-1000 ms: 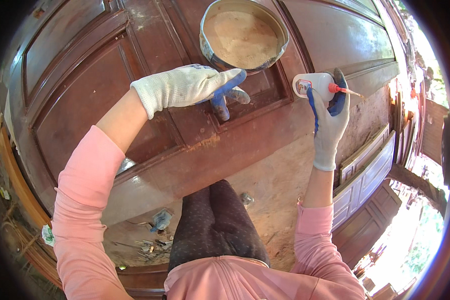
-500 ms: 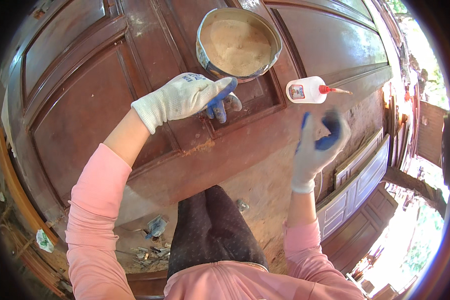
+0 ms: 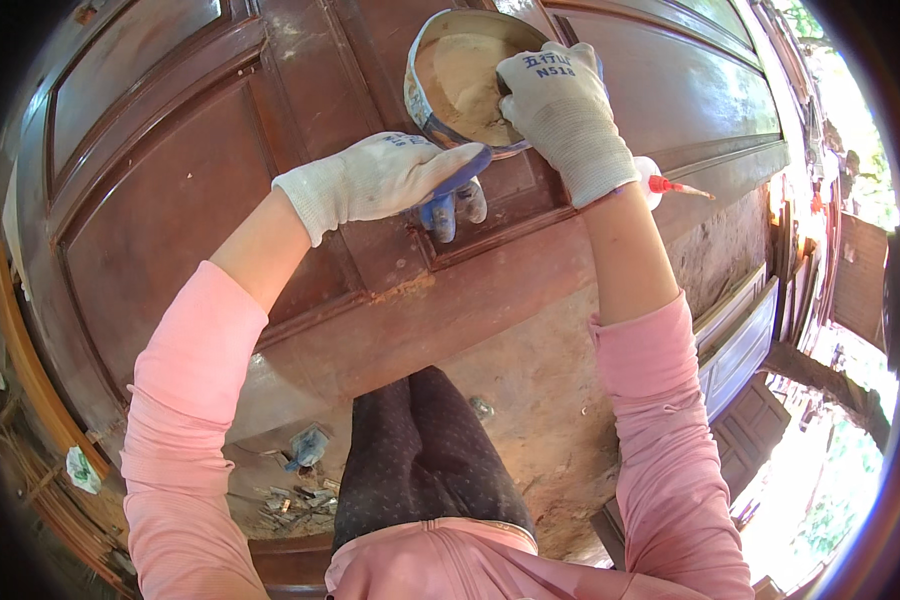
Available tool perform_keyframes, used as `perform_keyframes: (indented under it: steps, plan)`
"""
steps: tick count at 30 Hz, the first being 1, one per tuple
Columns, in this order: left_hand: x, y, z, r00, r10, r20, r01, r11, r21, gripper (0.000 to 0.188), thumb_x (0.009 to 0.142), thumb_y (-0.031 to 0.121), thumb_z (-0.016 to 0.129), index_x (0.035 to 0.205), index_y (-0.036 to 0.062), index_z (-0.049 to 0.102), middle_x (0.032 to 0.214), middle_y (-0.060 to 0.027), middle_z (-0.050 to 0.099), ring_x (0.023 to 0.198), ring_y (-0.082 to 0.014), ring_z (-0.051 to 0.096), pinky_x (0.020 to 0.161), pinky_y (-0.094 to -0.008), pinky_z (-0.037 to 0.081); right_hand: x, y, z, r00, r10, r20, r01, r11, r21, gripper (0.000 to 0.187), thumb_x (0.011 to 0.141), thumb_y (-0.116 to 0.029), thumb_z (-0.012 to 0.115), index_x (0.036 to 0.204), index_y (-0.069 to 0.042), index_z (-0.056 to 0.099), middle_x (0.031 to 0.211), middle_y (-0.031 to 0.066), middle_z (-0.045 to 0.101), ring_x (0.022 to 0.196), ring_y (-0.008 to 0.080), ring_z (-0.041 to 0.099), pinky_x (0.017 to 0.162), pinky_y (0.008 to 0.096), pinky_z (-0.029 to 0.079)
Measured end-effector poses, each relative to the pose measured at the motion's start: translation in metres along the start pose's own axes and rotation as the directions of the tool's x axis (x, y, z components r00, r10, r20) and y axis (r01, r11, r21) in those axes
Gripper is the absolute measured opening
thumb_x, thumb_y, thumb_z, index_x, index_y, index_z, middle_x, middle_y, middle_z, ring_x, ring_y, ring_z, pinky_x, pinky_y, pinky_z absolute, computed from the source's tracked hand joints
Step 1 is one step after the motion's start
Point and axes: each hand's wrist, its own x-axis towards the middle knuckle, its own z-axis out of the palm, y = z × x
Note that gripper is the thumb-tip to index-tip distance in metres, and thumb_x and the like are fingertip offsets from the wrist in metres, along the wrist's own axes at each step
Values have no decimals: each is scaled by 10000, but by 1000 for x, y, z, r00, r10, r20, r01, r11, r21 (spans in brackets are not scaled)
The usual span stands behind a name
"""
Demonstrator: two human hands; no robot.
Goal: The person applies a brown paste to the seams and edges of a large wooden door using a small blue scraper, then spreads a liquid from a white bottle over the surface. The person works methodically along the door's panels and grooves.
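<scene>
A round tin with a dented rim stands on a dark brown panelled wooden door. Fine tan powder fills part of it. My right hand, in a white knit glove with a blue coating, reaches over the tin's right rim. Its fingers are curled down into the powder, their tips partly hidden. My left hand, gloved alike, hovers over the door just below the tin. The thumb stands away from the bent fingers; its palm is mostly hidden. Behind my right wrist lies a white bottle with a red nozzle, partly covered.
The door's near edge runs in front of my legs. On the dirt floor lie wood scraps and a crumpled plastic bag. White panelled doors lean at the right. Long timber strips line the left side.
My right hand has moved up and left from beside the bottle into the tin, its fingers now in the powder. My left hand stays nearly in place.
</scene>
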Motion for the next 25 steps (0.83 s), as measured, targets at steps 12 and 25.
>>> perform_keyframes:
  steps: [12, 25]
  plan:
    - [15, 36, -9, 824, -556, 110, 565, 819, -96, 364, 1127, 191, 430, 1446, 58, 548, 1156, -106, 769, 980, -286, 748, 914, -372, 579, -105, -56, -70, 946, 323, -41, -136, 507, 851, 128, 861, -207, 754, 865, -80, 744, 804, 77, 719, 845, 307, 645, 850, 452, 441]
    - [-6, -27, -1, 964, 267, 8, -182, 636, 750, 586, 977, 67, 636, 1531, 44, 447, 1360, -144, 674, 1171, -316, 691, 1030, -410, 566, -113, -160, 10, 872, 369, -321, -157, 833, 530, 218, 838, -197, 798, 1037, -133, 732, 1045, 20, 689, 1023, 276, 584, 901, 477, 411]
